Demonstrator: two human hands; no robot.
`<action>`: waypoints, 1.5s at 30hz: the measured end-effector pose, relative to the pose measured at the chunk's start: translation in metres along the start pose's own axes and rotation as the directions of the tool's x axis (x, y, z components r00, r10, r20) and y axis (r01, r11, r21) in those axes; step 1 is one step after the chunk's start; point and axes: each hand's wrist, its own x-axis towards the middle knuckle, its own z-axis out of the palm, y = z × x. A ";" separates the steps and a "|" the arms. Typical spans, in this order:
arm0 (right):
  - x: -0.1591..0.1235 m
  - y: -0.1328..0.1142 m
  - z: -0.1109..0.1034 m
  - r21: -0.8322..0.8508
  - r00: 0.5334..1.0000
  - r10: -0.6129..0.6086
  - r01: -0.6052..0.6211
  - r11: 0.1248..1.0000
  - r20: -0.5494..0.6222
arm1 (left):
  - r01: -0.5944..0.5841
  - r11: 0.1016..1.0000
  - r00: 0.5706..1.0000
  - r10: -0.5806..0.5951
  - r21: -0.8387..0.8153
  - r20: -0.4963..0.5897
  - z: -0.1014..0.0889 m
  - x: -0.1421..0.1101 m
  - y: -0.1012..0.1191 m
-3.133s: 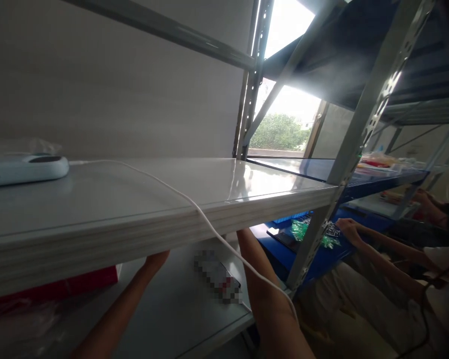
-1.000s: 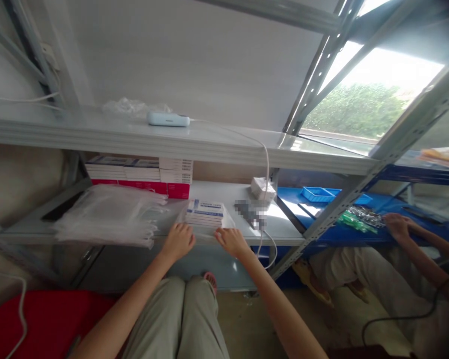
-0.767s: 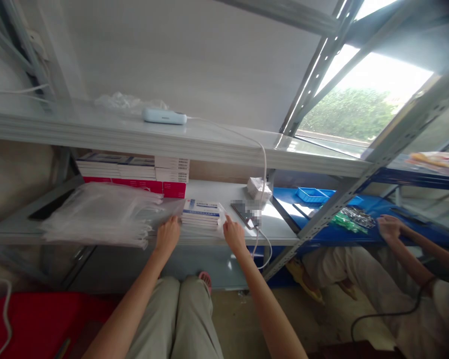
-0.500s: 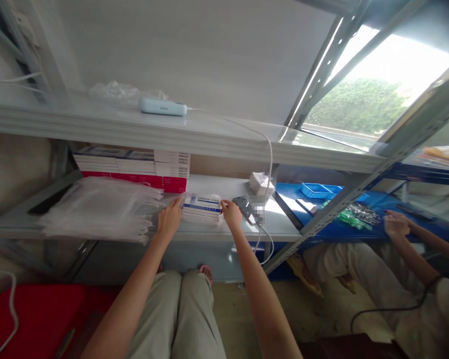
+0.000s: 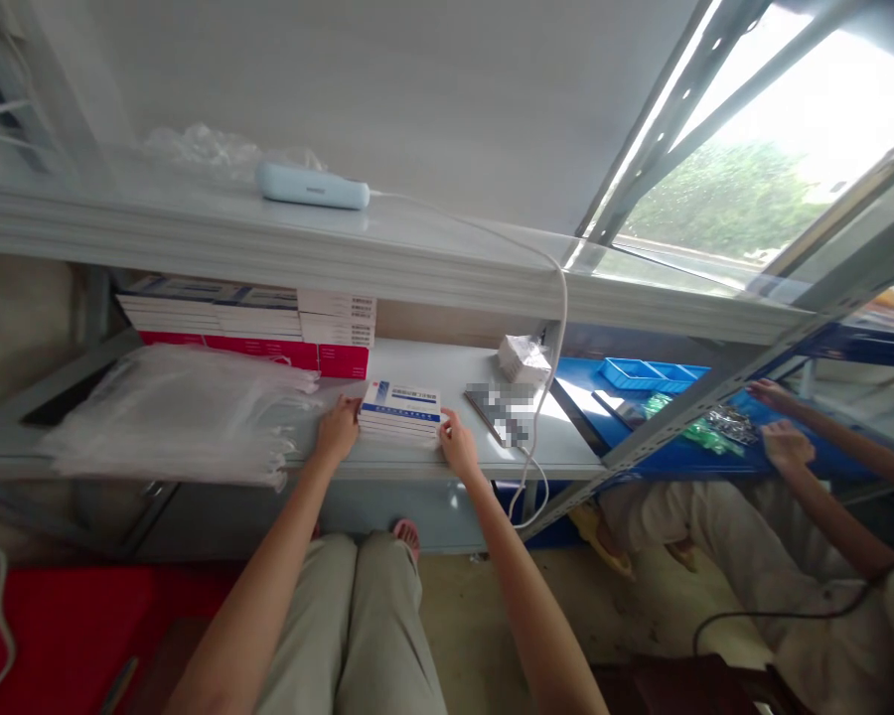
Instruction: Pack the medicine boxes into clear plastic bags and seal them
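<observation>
A small stack of flat white boxes with blue stripes [image 5: 400, 409] lies near the front of the grey lower shelf [image 5: 447, 462]. My left hand [image 5: 337, 428] presses against the stack's left end, fingers curled round it. My right hand [image 5: 458, 446] holds the stack's right end in the same way. Both forearms reach up from my lap.
A pile of clear plastic bags [image 5: 171, 412] lies left of the stack. White and red boxes [image 5: 253, 328] stand behind. A phone [image 5: 499, 412] and a white charger [image 5: 522, 357] with cable lie to the right. Another person's hands [image 5: 782, 442] work at the blue shelf [image 5: 663, 457].
My view dropped from the upper shelf to the lower one. Both hands moved from the shelf's front edge forward and closed on the two ends of the box stack.
</observation>
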 end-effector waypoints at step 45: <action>0.019 -0.069 -0.053 0.786 0.863 -0.466 0.145 0.601 0.197 | -0.194 0.384 0.951 0.298 -0.903 -0.078 -0.043 0.011 0.054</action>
